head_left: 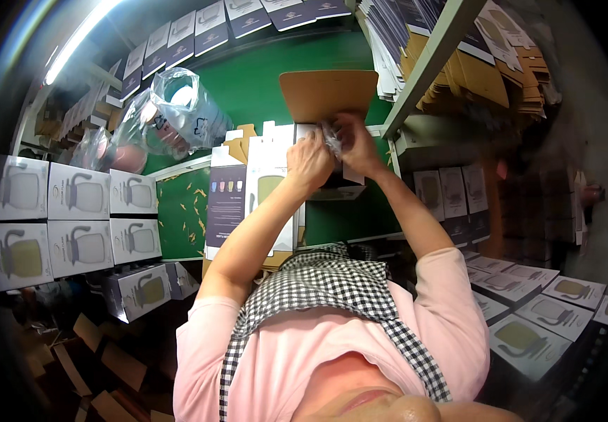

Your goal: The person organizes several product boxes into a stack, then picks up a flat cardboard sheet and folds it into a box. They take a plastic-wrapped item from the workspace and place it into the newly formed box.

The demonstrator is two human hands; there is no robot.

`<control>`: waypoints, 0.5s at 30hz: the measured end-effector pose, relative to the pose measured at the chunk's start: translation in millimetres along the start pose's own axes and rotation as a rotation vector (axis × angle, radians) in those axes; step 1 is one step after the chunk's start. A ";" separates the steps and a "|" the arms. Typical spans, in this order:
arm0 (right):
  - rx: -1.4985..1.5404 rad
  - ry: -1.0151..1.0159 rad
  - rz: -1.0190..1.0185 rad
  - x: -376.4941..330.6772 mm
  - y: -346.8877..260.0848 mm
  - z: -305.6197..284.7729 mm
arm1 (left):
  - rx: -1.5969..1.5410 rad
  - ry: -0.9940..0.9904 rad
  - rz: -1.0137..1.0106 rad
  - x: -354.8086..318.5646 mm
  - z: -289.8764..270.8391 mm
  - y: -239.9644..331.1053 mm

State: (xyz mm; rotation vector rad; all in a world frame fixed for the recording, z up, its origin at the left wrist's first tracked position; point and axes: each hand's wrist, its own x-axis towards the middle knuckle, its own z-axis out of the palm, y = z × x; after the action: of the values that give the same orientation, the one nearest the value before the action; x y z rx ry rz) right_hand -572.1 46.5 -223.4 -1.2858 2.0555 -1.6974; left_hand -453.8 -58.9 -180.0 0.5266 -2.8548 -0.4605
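An open carton point(339, 192) stands on the green worktable, its brown cardboard lid point(328, 93) raised at the far side. Over its opening my left hand point(309, 160) is closed with bent fingers against a crumpled piece of clear plastic bag point(331, 139). My right hand point(360, 145) pinches the same plastic from the other side. Whatever lies inside the carton is hidden by my hands. Just left of it are flat, unfolded cartons, one with a purple panel point(227, 204) and one with a white panel point(269, 186).
Clear bags of wrapped containers point(191, 112) stand at the back left. Boxed jugs point(79, 200) are stacked on the left, more boxes point(529, 309) at the lower right. A metal post point(434, 67) rises right of the table, beside stacked flat cartons point(473, 74).
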 end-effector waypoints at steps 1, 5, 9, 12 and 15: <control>0.354 0.045 0.232 -1.6 9.3 -6.4 | -0.040 0.011 0.007 -1.7 2.8 7.6; 0.077 0.693 -0.029 14.0 -16.6 9.8 | -0.038 0.011 0.063 -6.9 3.2 26.7; 0.645 0.294 0.021 21.2 -27.6 -19.0 | -0.074 0.022 0.029 8.0 13.3 14.7; 0.446 -0.081 -0.112 -10.9 -24.7 -44.9 | -0.593 0.108 0.189 -8.7 -1.4 -4.9; 0.205 -0.254 -0.059 -34.6 -32.3 -67.6 | -1.191 -0.457 -0.123 -33.2 -52.6 -44.9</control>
State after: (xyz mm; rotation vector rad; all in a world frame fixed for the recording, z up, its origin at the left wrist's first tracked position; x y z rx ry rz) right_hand -577.0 119.7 -185.7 -1.4217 1.6728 -1.6226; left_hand -396.2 -100.3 -150.8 0.3506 -2.2473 -2.2678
